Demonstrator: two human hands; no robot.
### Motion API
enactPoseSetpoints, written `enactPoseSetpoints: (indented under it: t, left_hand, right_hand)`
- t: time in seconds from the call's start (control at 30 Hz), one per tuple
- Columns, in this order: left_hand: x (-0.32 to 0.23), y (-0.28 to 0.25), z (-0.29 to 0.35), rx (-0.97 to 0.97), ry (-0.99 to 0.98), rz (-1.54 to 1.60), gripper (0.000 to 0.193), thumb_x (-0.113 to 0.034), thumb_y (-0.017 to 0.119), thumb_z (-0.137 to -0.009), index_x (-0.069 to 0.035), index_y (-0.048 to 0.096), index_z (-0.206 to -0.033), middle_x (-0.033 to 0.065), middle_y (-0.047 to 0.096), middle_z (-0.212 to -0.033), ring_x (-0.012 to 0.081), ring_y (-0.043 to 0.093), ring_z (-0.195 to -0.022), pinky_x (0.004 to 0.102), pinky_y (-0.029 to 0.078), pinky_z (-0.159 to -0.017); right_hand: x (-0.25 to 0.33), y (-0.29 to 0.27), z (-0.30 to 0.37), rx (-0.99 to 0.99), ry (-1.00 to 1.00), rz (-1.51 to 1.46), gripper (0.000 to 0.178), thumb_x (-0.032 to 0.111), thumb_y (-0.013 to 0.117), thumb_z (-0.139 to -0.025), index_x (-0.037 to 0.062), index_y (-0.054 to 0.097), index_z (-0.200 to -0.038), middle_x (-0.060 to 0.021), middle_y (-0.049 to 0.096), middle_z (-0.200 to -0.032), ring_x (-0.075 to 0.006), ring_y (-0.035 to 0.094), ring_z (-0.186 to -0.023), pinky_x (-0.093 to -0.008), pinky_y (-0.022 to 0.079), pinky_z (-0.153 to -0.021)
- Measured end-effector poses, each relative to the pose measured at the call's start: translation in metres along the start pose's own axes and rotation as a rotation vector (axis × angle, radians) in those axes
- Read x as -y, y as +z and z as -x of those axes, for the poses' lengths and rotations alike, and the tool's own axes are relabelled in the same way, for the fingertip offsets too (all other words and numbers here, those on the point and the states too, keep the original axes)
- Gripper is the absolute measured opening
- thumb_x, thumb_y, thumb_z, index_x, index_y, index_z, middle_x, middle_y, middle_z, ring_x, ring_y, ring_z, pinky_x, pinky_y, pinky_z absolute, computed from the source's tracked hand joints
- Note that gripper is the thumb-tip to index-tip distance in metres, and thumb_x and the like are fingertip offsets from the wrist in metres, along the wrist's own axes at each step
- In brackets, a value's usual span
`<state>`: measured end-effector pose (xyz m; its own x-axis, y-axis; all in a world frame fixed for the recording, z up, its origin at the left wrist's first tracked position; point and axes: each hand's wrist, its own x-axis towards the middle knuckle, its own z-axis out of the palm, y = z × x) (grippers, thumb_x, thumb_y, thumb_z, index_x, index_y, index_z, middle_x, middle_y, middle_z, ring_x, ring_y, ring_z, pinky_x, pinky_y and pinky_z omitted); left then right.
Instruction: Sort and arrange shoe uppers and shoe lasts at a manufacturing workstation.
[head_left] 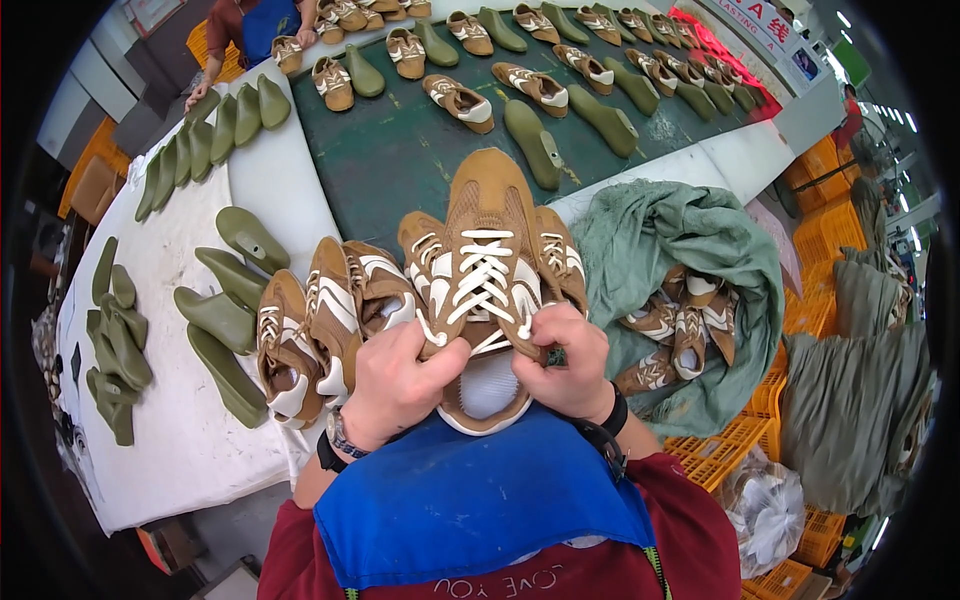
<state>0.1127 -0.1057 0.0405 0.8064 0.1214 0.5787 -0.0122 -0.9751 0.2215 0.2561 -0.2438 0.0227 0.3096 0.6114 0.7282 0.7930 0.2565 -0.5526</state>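
A brown sneaker (pixel 488 190) with white laces and side stripes is held up in front of me, toe pointing away. My left hand (pixel 392 378) pinches the left edge of its opening, beside the top eyelets. Matching it on the right edge, my right hand (pixel 568 362) has thumb and fingers closed on the upper. The laces are crossed, and a pale insole (pixel 488 388) shows inside. Partly hidden behind it are another brown sneaker (pixel 425 240) to the left and one more (pixel 562 262) to the right. Several similar sneakers (pixel 282 335) stand beside my left hand.
Olive-green shoe lasts (pixel 215 318) lie on the white table (pixel 180 400) at left. Rows of sneakers and lasts cover a dark green belt (pixel 375 150) ahead. A green cloth (pixel 740 250) at right cradles several sneakers, above orange crates (pixel 720 455). Another person's hand (pixel 197 97) is far left.
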Motion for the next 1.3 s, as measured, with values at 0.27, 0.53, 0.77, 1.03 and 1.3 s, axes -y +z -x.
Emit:
enactPoseSetpoints:
  t: [0.27, 0.53, 0.77, 1.03, 1.3]
  left_hand:
    - [0.013, 0.013, 0.0, -0.091, -0.12, 0.081, 0.045, 0.0, 0.06, -0.066, -0.013, 0.057, -0.109, 0.0064, 0.05, -0.066, 0.0218, 0.053, -0.052, 0.0309, 0.043, -0.047]
    - [0.012, 0.008, 0.0, -0.061, -0.537, 0.416, 0.054, 0.001, 0.059, -0.076, -0.001, 0.039, -0.126, 0.0162, 0.062, -0.079, 0.0289, 0.063, -0.069, 0.0321, 0.049, -0.061]
    - [0.053, -0.001, 0.0, -0.179, -0.859, 1.362, 0.06, -0.032, 0.042, -0.093, -0.006, 0.014, -0.139, 0.0161, 0.039, -0.13, 0.0228, 0.041, -0.119, 0.0358, 0.038, -0.095]
    - [0.07, -0.02, -0.025, -0.537, -0.806, 1.521, 0.04, -0.011, 0.062, -0.083, 0.002, 0.043, -0.116, 0.0107, 0.058, -0.108, 0.0147, 0.058, -0.095, 0.0274, 0.05, -0.081]
    - [0.055, -0.015, -0.026, -0.681, -0.759, 1.148, 0.04, -0.008, 0.061, -0.083, 0.003, 0.043, -0.117, 0.0098, 0.057, -0.108, 0.0132, 0.056, -0.096, 0.0258, 0.044, -0.085]
  right_hand:
    - [-0.011, 0.004, -0.008, -0.008, 0.141, -0.058, 0.034, -0.01, 0.061, -0.061, 0.0034, 0.042, -0.086, -0.0097, 0.053, -0.074, -0.0109, 0.05, -0.056, -0.0218, 0.041, -0.048]
    - [-0.016, 0.019, -0.024, 0.021, 0.153, -0.016, 0.03, -0.005, 0.063, -0.064, 0.0025, 0.054, -0.092, -0.009, 0.054, -0.074, -0.0194, 0.055, -0.057, -0.0273, 0.045, -0.051]
    - [-0.019, 0.021, -0.06, 0.151, -0.12, 0.025, 0.028, -0.003, 0.063, -0.064, 0.0049, 0.058, -0.09, -0.008, 0.053, -0.074, -0.0244, 0.055, -0.064, -0.0324, 0.045, -0.056]
    - [-0.007, 0.028, -0.074, 0.142, -0.231, 0.069, 0.023, -0.003, 0.063, -0.064, 0.0061, 0.061, -0.084, -0.0058, 0.051, -0.078, -0.0247, 0.052, -0.068, -0.0321, 0.043, -0.06]
    - [-0.021, 0.044, -0.038, 0.489, 0.636, -0.559, 0.03, 0.015, 0.05, -0.09, -0.0016, 0.051, -0.114, -0.0113, 0.058, -0.107, -0.0175, 0.056, -0.096, -0.0271, 0.043, -0.084]
